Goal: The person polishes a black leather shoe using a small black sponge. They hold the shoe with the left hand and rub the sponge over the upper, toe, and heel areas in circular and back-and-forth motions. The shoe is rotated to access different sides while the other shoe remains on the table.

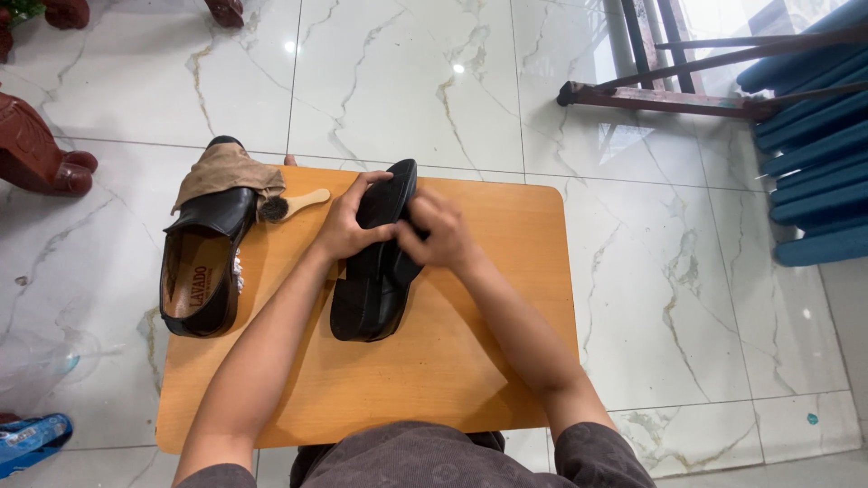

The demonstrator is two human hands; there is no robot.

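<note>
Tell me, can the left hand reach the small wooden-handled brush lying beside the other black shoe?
Probably yes: the wooden-handled brush lies uncovered on the table just beyond the left hand, though that hand now grips the black leather shoe.

A floor (407, 81) of white shiny tiles with thin brown veins is seen all around. Bright spots of light are thrown back by the tiles near the top. A small wooden table (506, 271) with round corners is set in the middle. Dark red carved wood (36, 154) is seen at the left edge. A metal frame (669, 95) is laid across the floor at the top right. Blue slats (814, 145) are found beside it, at the right edge. A blue packet (32, 438) is seen at the bottom left.
</note>
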